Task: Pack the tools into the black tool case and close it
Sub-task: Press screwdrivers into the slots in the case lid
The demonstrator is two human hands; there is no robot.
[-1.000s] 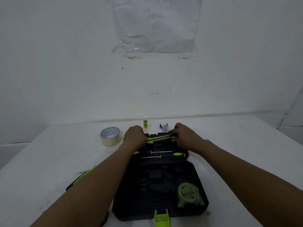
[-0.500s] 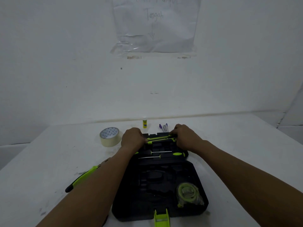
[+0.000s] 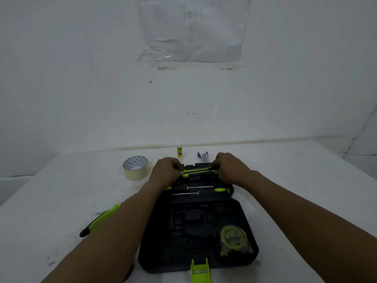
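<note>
On the white desk (image 3: 61,201) lies the black tool case (image 3: 240,217), open flat with its green latch (image 3: 200,269) at the near edge. Both hands work at the far half of the case. The left hand (image 3: 166,170) has its fingers curled round the left end of a long green-and-black tool (image 3: 196,170), and the right hand (image 3: 229,167) has its fingers curled round the right end of the same tool, so each grip is closed on it; the tool lies crosswise over the far row of moulded slots, and whether it sits fully in a slot cannot be told.

Just nearer than the hands, two screwdrivers (image 3: 200,189) lie side by side in their slots, shafts pointing opposite ways, handles tipped green. In the near half, a green tape measure (image 3: 232,238) sits in the right corner compartment; the other recesses there look dark and their contents cannot be made out.

Left of the case, partly hidden under the left forearm, a green-and-black handled tool (image 3: 98,220) rests on the desk. Farther back stand a roll of tape (image 3: 135,167), a small glue stick (image 3: 179,150) upright, and some purple-capped pens (image 3: 203,156) just beyond the right hand. A sheet of paper (image 3: 193,29) hangs on the wall behind.
</note>
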